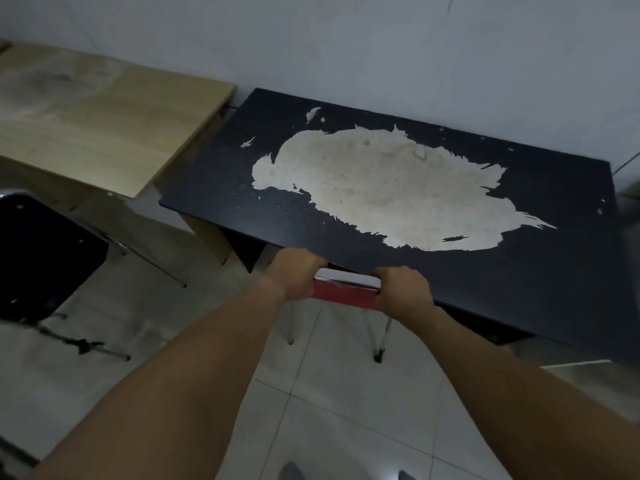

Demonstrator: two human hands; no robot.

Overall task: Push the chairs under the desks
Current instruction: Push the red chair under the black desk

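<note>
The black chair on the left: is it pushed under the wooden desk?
No, the black chair stands out on the floor, in front of the wooden desk.

A single head-worn wide-angle view is looking forward and steeply down from standing height. It is facing the white wall [381, 46], with the dark bench [519, 278] lying close below and slightly right of centre, and the wooden bench [104, 126] sitting at upper left. Both forearms are entering from the bottom edge, and the hands [294, 271] are meeting near centre. The tiled floor [329, 410] is filling the lower frame. Straight edges are bowing towards the borders.
</note>
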